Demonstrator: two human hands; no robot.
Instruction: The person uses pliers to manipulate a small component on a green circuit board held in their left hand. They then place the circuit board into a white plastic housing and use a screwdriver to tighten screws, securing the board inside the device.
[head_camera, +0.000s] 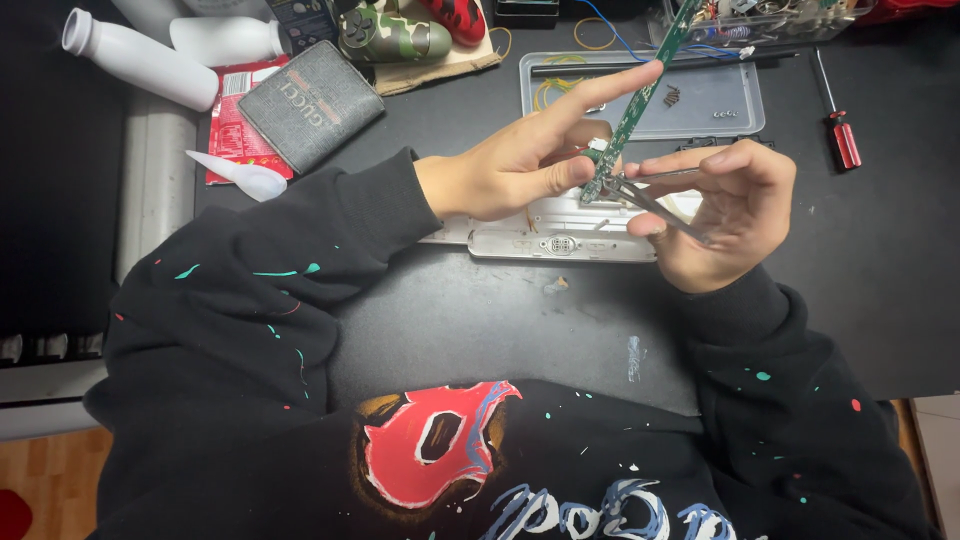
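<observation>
Nearest the camera, a black sweatshirt with a red printed shape and flecks of paint filled the lower frame. Beyond it, on the black table, lay a long pale grey casing with a small port in its front edge. Above the casing, the left hand pinched the lower end of a narrow green circuit board between thumb and curled fingers, index finger stretched along it; the board rose tilted toward the far right. The right hand was closed around metal tweezers, whose tips met the board's lower end. Farther off stood a clear plastic tray, a red-handled screwdriver, a grey wallet, a white plastic spoon and two white bottles.
</observation>
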